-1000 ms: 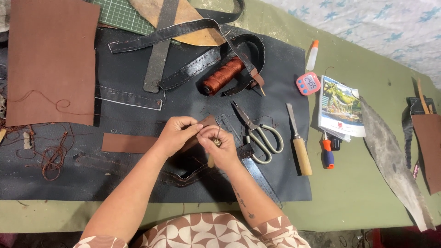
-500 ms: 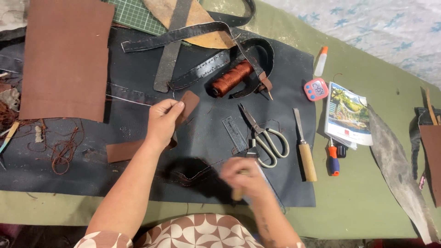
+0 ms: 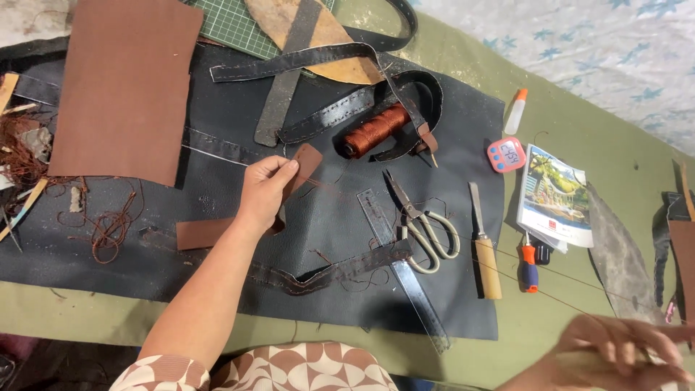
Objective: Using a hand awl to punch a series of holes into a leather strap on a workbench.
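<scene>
My left hand [image 3: 264, 192] pinches a small brown leather piece [image 3: 305, 159] and holds it just above the black leather sheet [image 3: 326, 239]. Far out at the lower right, my right hand [image 3: 622, 352] is blurred, with its fingers closed. Thin brown thread [image 3: 579, 284] stretches taut across the green table towards that hand. A dark stitched strap [image 3: 333, 271] lies curved on the sheet below my left forearm.
A brown thread spool [image 3: 376, 129], scissors [image 3: 427, 224], a metal ruler [image 3: 405, 271], a wooden-handled chisel [image 3: 486, 250] and a small screwdriver [image 3: 530, 264] lie centre-right. A glue bottle [image 3: 515, 112], pink timer [image 3: 505, 153] and booklet [image 3: 556, 195] sit beyond. A large brown leather sheet [image 3: 123, 87] lies upper left.
Both hands were together on the small leather piece. My left hand lifted it up and left, while my right hand swept far out to the lower right, drawing the thread taut.
</scene>
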